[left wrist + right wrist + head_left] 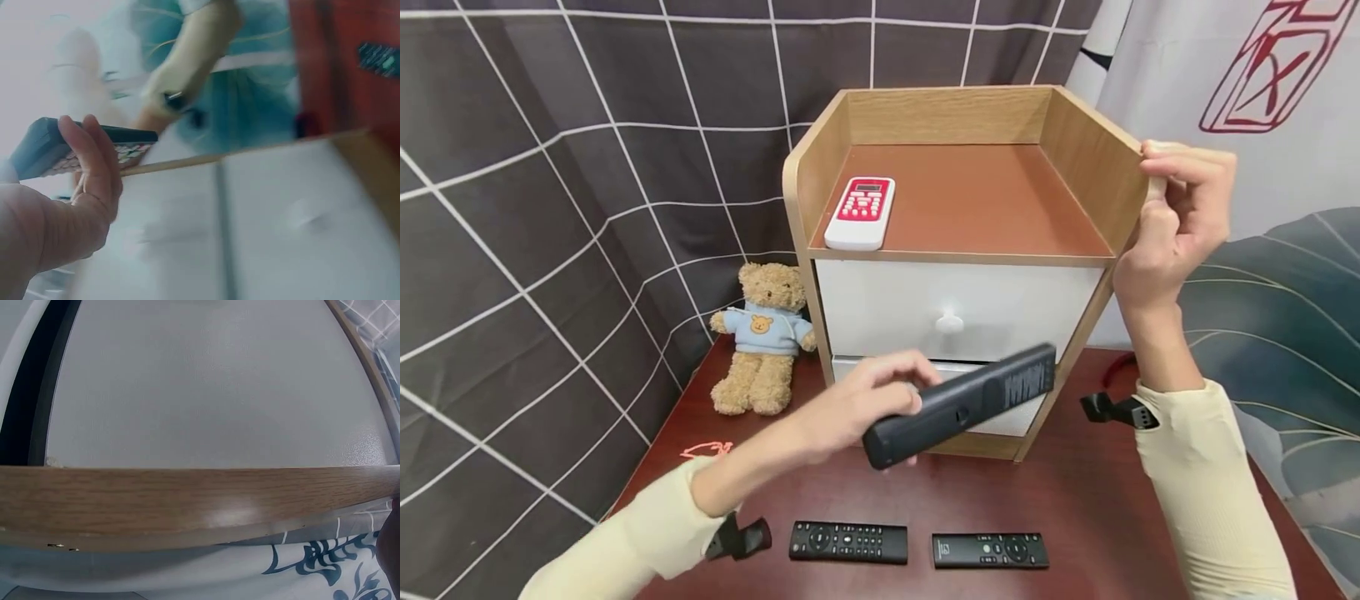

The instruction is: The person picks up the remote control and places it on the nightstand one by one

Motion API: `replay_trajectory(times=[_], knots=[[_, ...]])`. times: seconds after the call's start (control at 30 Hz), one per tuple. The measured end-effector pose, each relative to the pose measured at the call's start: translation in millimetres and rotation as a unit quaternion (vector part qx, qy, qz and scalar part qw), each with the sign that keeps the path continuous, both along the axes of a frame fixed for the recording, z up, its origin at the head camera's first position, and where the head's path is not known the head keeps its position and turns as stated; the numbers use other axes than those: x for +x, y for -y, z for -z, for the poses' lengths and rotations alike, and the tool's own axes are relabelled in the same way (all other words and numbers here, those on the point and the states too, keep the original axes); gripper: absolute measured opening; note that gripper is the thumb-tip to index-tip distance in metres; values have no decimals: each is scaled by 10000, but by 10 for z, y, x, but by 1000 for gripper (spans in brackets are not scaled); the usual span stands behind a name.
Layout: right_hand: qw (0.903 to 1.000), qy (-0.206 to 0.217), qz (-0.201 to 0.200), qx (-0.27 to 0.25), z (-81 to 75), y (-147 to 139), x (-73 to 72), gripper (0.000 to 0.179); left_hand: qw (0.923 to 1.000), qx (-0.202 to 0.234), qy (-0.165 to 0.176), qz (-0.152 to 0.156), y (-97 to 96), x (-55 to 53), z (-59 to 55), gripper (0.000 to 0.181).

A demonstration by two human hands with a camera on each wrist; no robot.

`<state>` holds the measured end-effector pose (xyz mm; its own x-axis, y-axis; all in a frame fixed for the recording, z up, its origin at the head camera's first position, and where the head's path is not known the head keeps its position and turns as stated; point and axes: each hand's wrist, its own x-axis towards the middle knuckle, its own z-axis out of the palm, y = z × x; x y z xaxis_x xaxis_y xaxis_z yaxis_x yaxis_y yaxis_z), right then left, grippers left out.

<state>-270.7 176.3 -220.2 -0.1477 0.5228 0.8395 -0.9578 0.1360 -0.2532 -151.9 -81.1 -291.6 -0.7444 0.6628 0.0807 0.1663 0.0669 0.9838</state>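
left hand (pixel 871 396) holds remote (pixel 962 404) midair, right hand (pixel 1183 218) grips cabinet edge (pixel 1101 122)

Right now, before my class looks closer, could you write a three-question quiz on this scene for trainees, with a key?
1. Choose: the left grip holds (a) the teddy bear, (b) a black remote, (c) a drawer knob.
2. True or false: the white-and-red remote lies on the cabinet top.
3. How many other black remotes lie on the table?

Key: 1. b; 2. true; 3. two.
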Motion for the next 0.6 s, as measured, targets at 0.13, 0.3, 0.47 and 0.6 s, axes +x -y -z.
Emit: replay_trajectory(times=[0.13, 0.3, 0.47, 0.6], knots=[[10000, 8, 20, 0, 16, -13, -22, 24, 9958, -315, -750, -409, 51, 43, -455, 29], [9998, 85, 61, 164, 59, -12, -60, 24, 9626, -1701, -1591, -1388, 2, 146, -1066, 15], [9999, 64, -6, 99, 53, -30, -62, 23, 9218, -2665, -2260, -1680, -75, -80, -1397, 17], [9999, 69, 42, 113, 67, -27, -83, 23, 9112, -2816, -2525, -1633, -24, -511, -1402, 35]])
